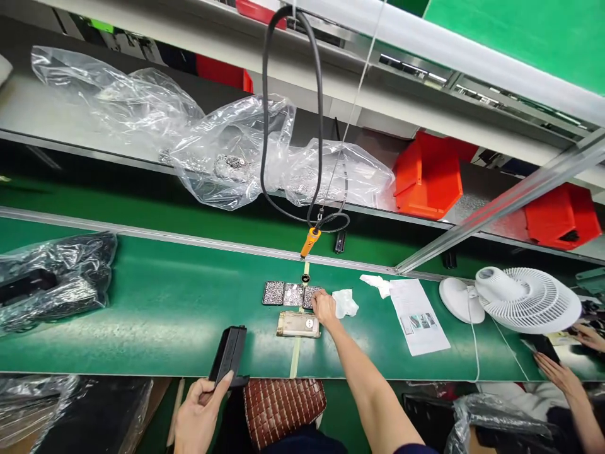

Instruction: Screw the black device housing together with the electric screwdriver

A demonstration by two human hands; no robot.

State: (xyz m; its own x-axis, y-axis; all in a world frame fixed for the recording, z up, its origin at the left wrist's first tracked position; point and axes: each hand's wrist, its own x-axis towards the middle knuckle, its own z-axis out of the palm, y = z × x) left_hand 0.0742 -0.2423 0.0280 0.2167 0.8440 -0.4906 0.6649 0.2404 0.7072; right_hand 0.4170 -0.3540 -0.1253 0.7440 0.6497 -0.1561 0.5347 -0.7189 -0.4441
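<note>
In the head view, the left hand (202,403) grips a black part (229,354) over the bench's (165,315) edge, long axis pointing away. The right hand (326,309), nearer the crosswise beige block (290,323), is at the rightmost parts tray (308,297); its hold I cannot tell.

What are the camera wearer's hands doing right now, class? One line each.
Left hand: closed, holding a black part.
Right hand: fingers at the rightmost small tray; whether it holds anything cannot be told.
</note>
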